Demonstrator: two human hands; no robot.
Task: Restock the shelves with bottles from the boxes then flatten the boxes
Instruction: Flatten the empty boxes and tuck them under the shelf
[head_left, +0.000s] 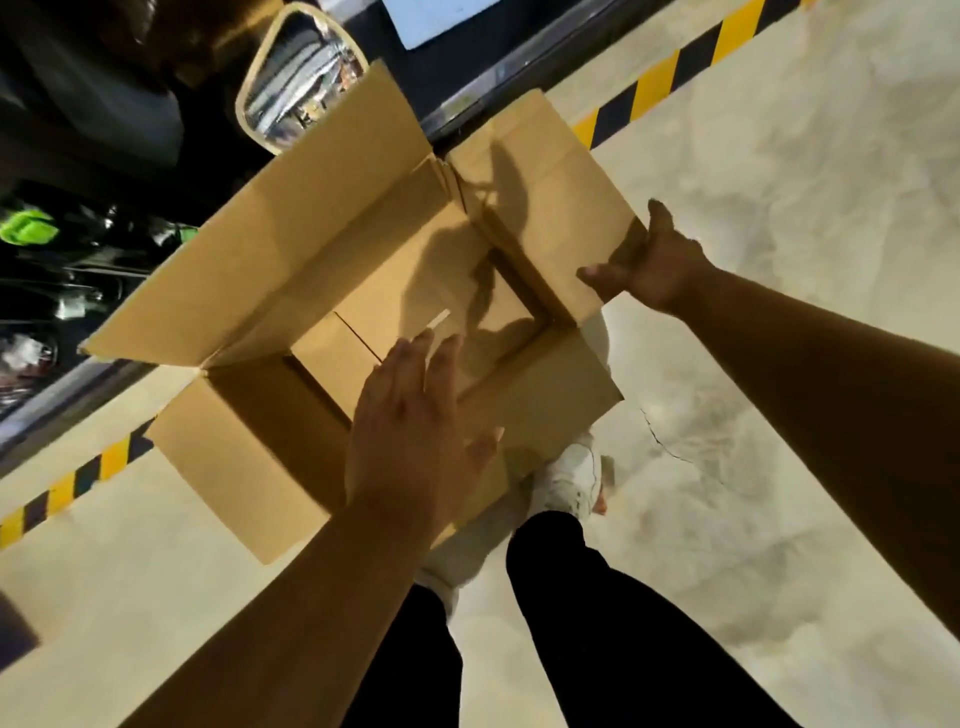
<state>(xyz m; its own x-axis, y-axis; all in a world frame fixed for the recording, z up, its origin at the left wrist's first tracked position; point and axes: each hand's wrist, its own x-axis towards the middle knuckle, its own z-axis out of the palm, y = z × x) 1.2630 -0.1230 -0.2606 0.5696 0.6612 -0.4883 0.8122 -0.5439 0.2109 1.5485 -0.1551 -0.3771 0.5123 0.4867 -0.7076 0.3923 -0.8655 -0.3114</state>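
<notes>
Below, my left hand (410, 431) hovers flat, fingers straight and spread, holding nothing, over the open cardboard box (322, 234). Past those fingertips its inside shows brown bottom flaps; my right hand (654, 265) pinches a flap's edge at the right.

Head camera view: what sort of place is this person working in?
Probably a shop or stockroom aisle: an empty cardboard box, yellow-and-black hazard tape on the pale floor, and dark shelving with what look like bottles on the left.
</notes>
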